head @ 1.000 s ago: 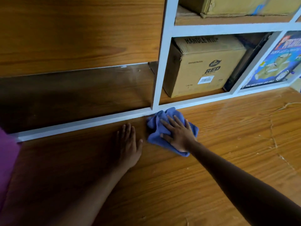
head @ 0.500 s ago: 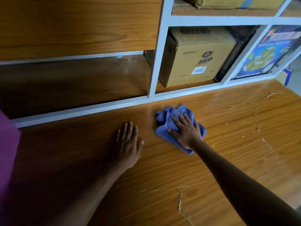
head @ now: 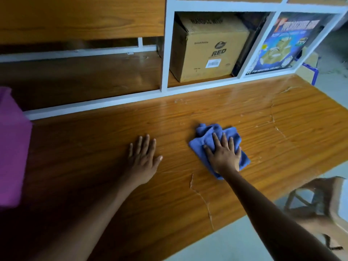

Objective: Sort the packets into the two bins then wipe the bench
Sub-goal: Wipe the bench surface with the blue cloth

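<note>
A crumpled blue cloth (head: pixel 204 136) lies on the wooden bench (head: pixel 244 117) a little right of centre. My right hand (head: pixel 224 155) presses flat on the cloth with its fingers spread and straight. To its left, my left hand (head: pixel 144 160) rests palm down on the bare wood, fingers straight, holding nothing. A purple bin (head: pixel 11 147) shows at the left edge, only partly in view. No packets are in sight.
White-framed shelves stand along the back of the bench, holding a cardboard box (head: pixel 209 48) marked RED and a blue printed box (head: pixel 282 44). The bench surface has cracks (head: pixel 205 200) in its laminate. A wooden stool (head: pixel 320 202) stands on the floor at the right.
My right hand has drawn the cloth away from the shelf frame, toward me and to the right across the bench. My left hand has stayed flat in place.
</note>
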`<state>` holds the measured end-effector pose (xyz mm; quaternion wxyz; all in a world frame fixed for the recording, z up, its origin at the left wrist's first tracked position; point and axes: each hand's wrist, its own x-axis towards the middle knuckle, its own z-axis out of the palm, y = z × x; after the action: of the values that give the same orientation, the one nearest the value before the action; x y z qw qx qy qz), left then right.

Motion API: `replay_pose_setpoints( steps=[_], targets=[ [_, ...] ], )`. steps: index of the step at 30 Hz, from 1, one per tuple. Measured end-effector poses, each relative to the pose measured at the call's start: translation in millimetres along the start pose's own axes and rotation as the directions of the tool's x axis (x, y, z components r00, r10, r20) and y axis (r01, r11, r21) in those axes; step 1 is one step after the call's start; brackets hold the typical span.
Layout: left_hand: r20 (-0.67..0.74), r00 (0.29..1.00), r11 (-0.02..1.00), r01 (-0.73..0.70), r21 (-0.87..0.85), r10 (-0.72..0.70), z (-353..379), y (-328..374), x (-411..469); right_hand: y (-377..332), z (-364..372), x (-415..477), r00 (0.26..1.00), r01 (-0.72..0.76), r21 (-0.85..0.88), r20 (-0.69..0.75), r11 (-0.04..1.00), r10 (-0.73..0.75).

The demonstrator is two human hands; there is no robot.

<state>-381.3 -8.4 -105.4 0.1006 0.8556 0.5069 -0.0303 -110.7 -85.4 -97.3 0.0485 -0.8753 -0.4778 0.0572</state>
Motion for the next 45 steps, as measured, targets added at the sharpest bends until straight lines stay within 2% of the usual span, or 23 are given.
replay_pose_setpoints(
  steps=[1, 2, 5, 7, 9, 12, 14, 17, 20, 22, 23, 25, 27, 29, 30, 32, 34, 35, 37, 40, 42, 43, 45],
  targets=[
    [0.002, 1.0, 1.0, 0.009, -0.002, -0.009, 1.4, 1.1, -5.6, -7.0, 2.6, -17.5, 0.999, -0.039, 0.007, -0.015, 0.999, 0.039],
    [-0.019, 1.0, 1.0, 0.018, -0.002, -0.018, 1.9, 2.2, -10.9, -14.7, 5.8, -38.5, 0.999, 0.01, -0.003, -0.041, 1.0, -0.011],
    [-0.072, 0.997, 0.999, 0.028, 0.026, -0.026, 5.9, 5.1, -25.1, -14.7, 11.1, -97.9, 0.933, 0.36, -0.023, -0.02, 0.933, -0.36],
    [-0.072, 0.997, 1.0, 0.016, 0.024, -0.014, 9.8, 6.8, -38.7, 11.4, 5.8, -108.7, 0.896, 0.443, -0.006, 0.025, 0.897, -0.442],
    [-0.064, 0.998, 0.999, -0.005, 0.035, 0.007, 14.8, 5.8, -56.7, 35.4, 1.9, -106.8, 0.944, 0.329, -0.001, 0.014, 0.944, -0.329],
    [-0.062, 0.997, 0.998, -0.04, 0.045, 0.043, 19.2, 4.9, -91.0, 37.0, 1.3, -121.3, 0.999, 0.035, 0.032, -0.003, 0.999, -0.035],
    [-0.08, 0.994, 0.996, -0.076, 0.036, 0.079, 22.0, 1.7, -113.8, 15.5, 7.6, -148.4, 1.0, -0.02, 0.042, -0.014, 0.999, 0.021],
    [-0.175, 0.978, 0.993, -0.115, -0.006, 0.112, 26.2, -12.1, -141.6, -28.5, 21.6, -204.0, 0.986, 0.153, 0.037, -0.073, 0.987, -0.15],
    [-0.227, 0.971, 0.996, -0.083, -0.023, 0.076, 28.4, -33.9, -158.0, -55.1, 34.5, -242.8, 0.903, 0.422, 0.008, -0.089, 0.907, -0.419],
    [-0.251, 0.968, 0.998, -0.04, -0.049, 0.026, 28.0, -48.6, -162.3, -50.5, 31.5, -237.6, 0.854, 0.516, -0.018, -0.065, 0.856, -0.516],
    [-0.253, 0.968, 0.998, -0.021, -0.064, 0.004, 26.3, -55.8, -163.0, -45.1, 27.6, -226.7, 0.851, 0.522, -0.022, -0.044, 0.852, -0.523],
    [-0.232, 0.972, 0.996, 0.006, -0.087, -0.026, 23.5, -68.7, -161.1, -38.0, 20.1, -197.4, 0.9, 0.436, -0.024, 0.009, 0.9, -0.435],
    [-0.204, 0.978, 0.995, 0.02, -0.093, -0.038, 19.4, -77.5, -156.4, -47.7, 17.0, -174.1, 0.97, 0.242, -0.001, 0.032, 0.97, -0.242],
    [-0.194, 0.98, 0.996, 0.028, -0.088, -0.045, 17.1, -81.5, -149.1, -79.7, 17.8, -166.0, 0.996, 0.078, 0.022, 0.048, 0.997, -0.079],
    [-0.203, 0.978, 0.996, 0.033, -0.081, -0.049, 16.0, -82.5, -145.0, -98.6, 19.1, -168.9, 0.995, 0.081, 0.018, 0.057, 0.997, -0.082],
    [-0.2, 0.978, 0.996, 0.051, -0.073, -0.065, 13.7, -86.7, -133.1, -128.5, 25.4, -182.6, 0.958, 0.282, 0.002, 0.046, 0.959, -0.282],
    [-0.17, 0.981, 0.994, 0.076, -0.084, -0.089, 10.8, -94.0, -117.7, -134.7, 28.4, -185.3, 0.859, 0.509, -0.012, 0.067, 0.86, -0.508],
    [-0.165, 0.981, 0.992, 0.083, -0.096, -0.098, 8.4, -99.0, -109.5, -132.1, 26.2, -176.3, 0.825, 0.563, -0.017, 0.069, 0.826, -0.561],
    [-0.167, 0.979, 0.989, 0.101, -0.112, -0.119, 2.4, -108.4, -94.0, -126.7, 24.6, -146.5, 0.846, 0.532, -0.03, 0.048, 0.846, -0.531],
    [-0.141, 0.976, 0.981, 0.15, -0.123, -0.167, -6.4, -121.1, -72.0, -143.0, 24.1, -102.2, 0.979, 0.198, 0.021, 0.048, 0.98, -0.198],
    [-0.115, 0.972, 0.972, 0.191, -0.136, -0.207, -11.0, -127.6, -57.4, -169.3, 25.9, -91.4, 0.995, 0.08, 0.031, 0.051, 0.996, -0.081],
    [-0.132, 0.967, 0.971, 0.2, -0.131, -0.217, -12.1, -131.6, -49.8, -179.4, 28.3, -92.4, 0.989, 0.14, 0.011, 0.047, 0.99, -0.14],
    [-0.172, 0.963, 0.975, 0.186, -0.125, -0.206, -14.7, -141.3, -31.3, -186.4, 31.0, -96.7, 0.905, 0.424, -0.025, 0.062, 0.905, -0.422]
  ],
)
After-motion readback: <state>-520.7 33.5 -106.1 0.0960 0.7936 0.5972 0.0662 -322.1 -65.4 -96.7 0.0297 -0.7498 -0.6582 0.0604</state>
